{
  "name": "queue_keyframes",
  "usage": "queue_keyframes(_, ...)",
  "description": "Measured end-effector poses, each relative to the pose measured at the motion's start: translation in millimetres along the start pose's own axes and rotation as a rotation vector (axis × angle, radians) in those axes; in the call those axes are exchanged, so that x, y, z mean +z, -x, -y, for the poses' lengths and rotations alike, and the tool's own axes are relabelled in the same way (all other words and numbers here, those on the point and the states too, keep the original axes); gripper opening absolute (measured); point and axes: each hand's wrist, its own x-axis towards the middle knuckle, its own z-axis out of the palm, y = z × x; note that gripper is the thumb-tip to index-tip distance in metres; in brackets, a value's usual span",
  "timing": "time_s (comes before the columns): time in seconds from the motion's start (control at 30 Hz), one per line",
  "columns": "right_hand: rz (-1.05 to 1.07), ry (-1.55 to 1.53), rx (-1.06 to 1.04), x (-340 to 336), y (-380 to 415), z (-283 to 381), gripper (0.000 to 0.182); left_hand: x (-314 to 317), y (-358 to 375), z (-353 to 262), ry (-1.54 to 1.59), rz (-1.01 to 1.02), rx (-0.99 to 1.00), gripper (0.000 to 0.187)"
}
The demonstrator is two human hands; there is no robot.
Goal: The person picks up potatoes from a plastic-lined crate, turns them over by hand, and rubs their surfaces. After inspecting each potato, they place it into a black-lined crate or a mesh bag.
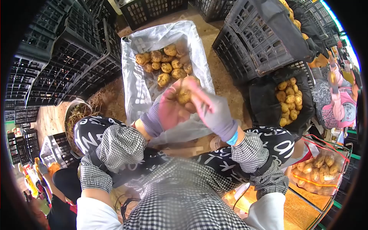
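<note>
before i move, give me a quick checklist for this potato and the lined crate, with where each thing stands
1. Potato supported: ok, it sits at the left hand.
2. Right hand contact: cannot tell, its fingers are blurred.
3. Hands over the crate: ok, both are above the near part of the white liner.
4. Liner covering the crate's side walls: ok, it drapes over both.
5. Room inside: ok, the potatoes gather toward the far end.
6. Skins clean: not ok, several potatoes in the crate show dark, soil-like patches.
</note>
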Motion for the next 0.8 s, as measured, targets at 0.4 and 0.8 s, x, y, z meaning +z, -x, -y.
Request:
queue_keyframes(0.4,0.010,-0.184,-0.017,11.3,0.9,-5.0,0.052,1.2,3.3,-12.2,0.109,0.098,-0.096,0.047)
queue_keyframes(0.8,-0.056,-0.224,0.072,4.0,-1.3,4.5,0.040,13.4,-1.2,-7.5,0.223,0.225,-0.070,0.051)
